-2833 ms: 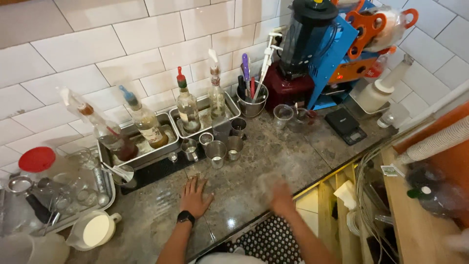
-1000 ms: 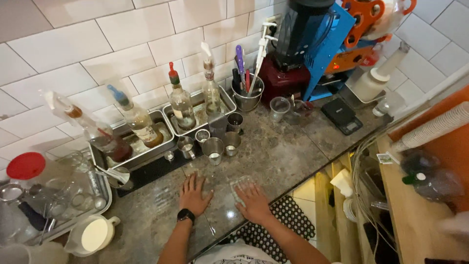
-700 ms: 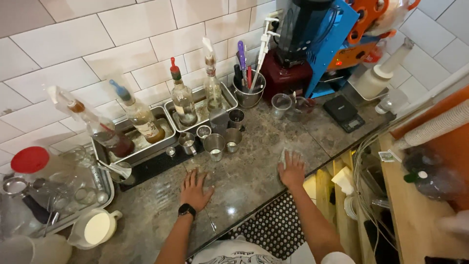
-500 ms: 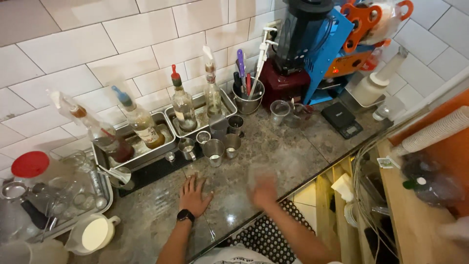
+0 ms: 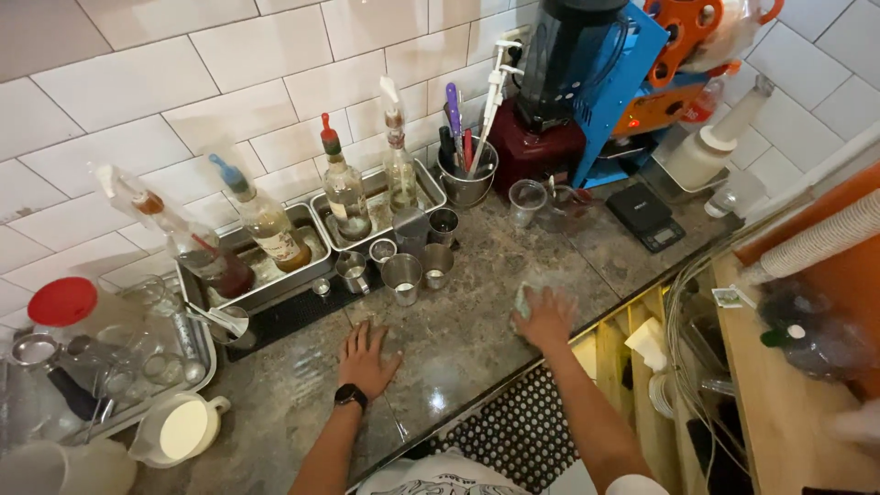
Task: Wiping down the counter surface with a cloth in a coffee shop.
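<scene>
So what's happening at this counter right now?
A person is leaning over a stone counter and wiping it. Their right hand presses a pale cloth onto the surface near the front edge, while the left hand, with a black watch on the wrist, lies flat and spread on the counter. Just behind the hands stand small metal cups, and behind those, syrup bottles in metal trays along the tiled wall.
</scene>
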